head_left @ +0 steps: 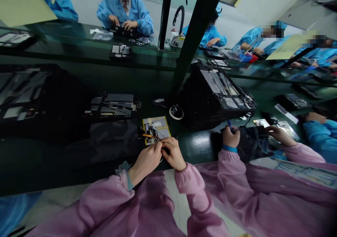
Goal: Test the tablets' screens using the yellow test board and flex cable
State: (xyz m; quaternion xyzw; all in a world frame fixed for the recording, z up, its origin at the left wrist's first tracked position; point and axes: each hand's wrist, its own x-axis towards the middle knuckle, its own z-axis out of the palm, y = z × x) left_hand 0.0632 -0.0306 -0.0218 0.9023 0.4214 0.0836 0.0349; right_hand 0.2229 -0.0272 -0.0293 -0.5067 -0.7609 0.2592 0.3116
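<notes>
My left hand [146, 161] and my right hand [174, 153] meet at the near edge of a flat grey panel with yellow borders [161, 122]. The fingertips of both are closed in a pinch, touching each other. Thin dark wires [156, 133] and an orange flex strip [147, 135] lie on the panel and run toward my fingers. A pale thin cord shows under my hands. What exactly the fingers pinch is hidden. Left of the panel lies a dark flat casing [113, 135], with an opened device showing grey battery cells [116, 102] behind it.
Tall stacks of opened devices stand at right [221, 89] and left [21, 93]. A green slanted post [193, 37] rises behind a round white-rimmed item [176, 112]. A co-worker's hands [231, 137] work close on my right. More people in blue sit across the bench.
</notes>
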